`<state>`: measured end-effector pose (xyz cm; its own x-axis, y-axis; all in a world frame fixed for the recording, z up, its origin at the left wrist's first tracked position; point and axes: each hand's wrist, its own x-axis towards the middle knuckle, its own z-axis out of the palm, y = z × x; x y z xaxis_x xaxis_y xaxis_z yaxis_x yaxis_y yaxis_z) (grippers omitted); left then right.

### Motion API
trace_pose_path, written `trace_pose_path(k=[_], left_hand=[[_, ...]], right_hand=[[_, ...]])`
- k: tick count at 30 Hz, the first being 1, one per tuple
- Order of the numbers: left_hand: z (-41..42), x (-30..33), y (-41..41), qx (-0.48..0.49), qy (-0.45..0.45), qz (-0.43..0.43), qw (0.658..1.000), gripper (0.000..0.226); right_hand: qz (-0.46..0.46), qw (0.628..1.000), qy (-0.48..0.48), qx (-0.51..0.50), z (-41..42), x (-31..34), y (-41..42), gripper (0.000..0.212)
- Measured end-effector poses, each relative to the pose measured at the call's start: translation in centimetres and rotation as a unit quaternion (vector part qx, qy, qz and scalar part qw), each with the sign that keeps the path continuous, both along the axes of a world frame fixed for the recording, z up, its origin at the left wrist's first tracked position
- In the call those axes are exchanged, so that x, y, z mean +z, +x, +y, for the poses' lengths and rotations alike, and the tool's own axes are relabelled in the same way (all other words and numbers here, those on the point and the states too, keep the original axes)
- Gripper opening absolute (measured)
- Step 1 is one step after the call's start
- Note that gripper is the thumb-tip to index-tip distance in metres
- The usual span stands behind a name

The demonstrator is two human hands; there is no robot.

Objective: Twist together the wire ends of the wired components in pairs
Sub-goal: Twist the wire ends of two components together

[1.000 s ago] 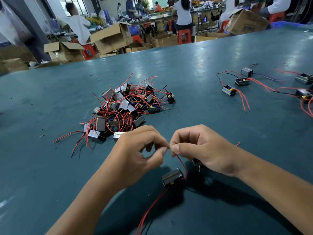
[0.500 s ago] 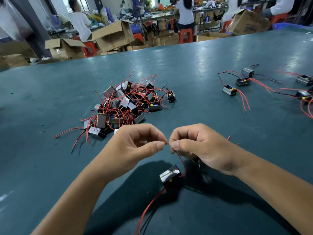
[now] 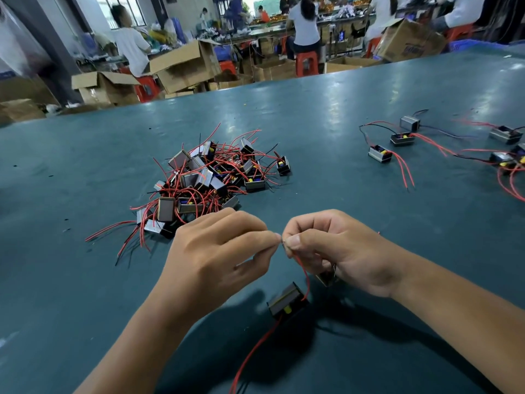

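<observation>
My left hand (image 3: 218, 257) and my right hand (image 3: 338, 251) meet fingertip to fingertip above the green table (image 3: 326, 115), each pinching bare wire ends (image 3: 281, 242) between thumb and forefinger. A red wire (image 3: 302, 270) drops from the pinch to a small black component (image 3: 285, 301) hanging just below. A second component (image 3: 326, 278) shows partly under my right palm. A heap of the same wired components (image 3: 207, 180) lies beyond my left hand.
Several components joined by their wires (image 3: 392, 147) lie spread at the right side and right edge of the table. Beyond the far table edge stand open cardboard boxes (image 3: 181, 66), red stools and seated people at benches.
The hanging component has turned and swung slightly below my hands. My fingertips stay pinched together on the wire ends, with the left thumb shifted a little.
</observation>
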<state>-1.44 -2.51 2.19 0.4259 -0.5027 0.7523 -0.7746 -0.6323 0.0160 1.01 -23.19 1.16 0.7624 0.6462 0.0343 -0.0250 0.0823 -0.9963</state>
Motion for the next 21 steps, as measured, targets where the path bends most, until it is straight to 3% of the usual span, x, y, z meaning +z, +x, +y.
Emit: trace_pose_path(k=[8, 10, 13, 16, 18, 21], left_hand=[[-0.38, 0.17, -0.09, 0.009, 0.022, -0.005, 1.0, 0.011], [-0.52, 0.25, -0.26, 0.001, 0.005, 0.048, 0.999, 0.008], [-0.38, 0.58, -0.58, -0.017, -0.06, 0.207, 0.976, 0.007], [-0.16, 0.61, -0.64, -0.026, -0.14, 0.378, 0.915, 0.008], [-0.29, 0.66, -0.51, -0.018, -0.2, 0.477, 0.856, 0.006], [-0.62, 0.63, -0.47, -0.03, -0.284, 0.647, 0.707, 0.007]], right_hand=[[-0.009, 1.0, -0.01, 0.003, 0.07, -0.03, -0.21, 0.018], [-0.021, 1.0, -0.014, 0.002, 0.08, 0.1, -0.28, 0.019], [-0.054, 0.998, -0.039, -0.001, 0.09, 0.25, -0.36, 0.019], [-0.095, 0.993, -0.066, 0.002, 0.06, 0.35, -0.46, 0.018], [-0.129, 0.988, -0.082, 0.011, 0.01, 0.43, -0.59, 0.017], [-0.154, 0.983, -0.097, 0.02, 0.11, 0.4, -0.69, 0.012]])
